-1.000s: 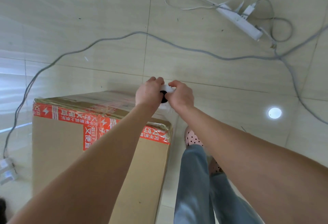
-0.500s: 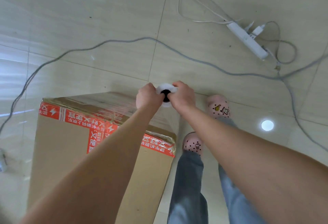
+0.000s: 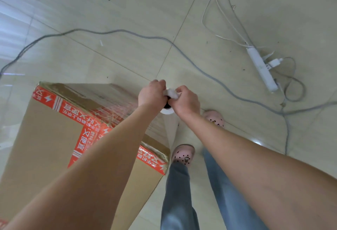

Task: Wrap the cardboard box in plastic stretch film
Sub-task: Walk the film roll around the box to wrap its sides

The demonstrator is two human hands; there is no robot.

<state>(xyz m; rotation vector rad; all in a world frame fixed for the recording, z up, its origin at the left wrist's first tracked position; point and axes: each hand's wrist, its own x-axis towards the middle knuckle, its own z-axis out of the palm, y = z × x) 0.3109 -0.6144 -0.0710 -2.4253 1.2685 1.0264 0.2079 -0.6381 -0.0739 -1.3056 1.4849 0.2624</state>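
Underfoot, a grey cable [image 3: 209, 73] snakes across the tiled floor [image 3: 127, 11] beyond the box [image 3: 45, 138] and runs on toward a white power strip [image 3: 261, 69] at the right, well apart from the hands. Two pink shoes [image 3: 183, 154] stand just beside the box's near right corner. The box, sealed with red tape [image 3: 73, 109], stands on the floor at lower left. Both arms reach forward over it. The left hand [image 3: 152, 93] and right hand [image 3: 186, 100] are fisted side by side, both clamped on the film roll [image 3: 166, 111] past the box's right edge. Clear film [image 3: 169, 129] hangs from the roll by that edge. Bare floor lies ahead and left.
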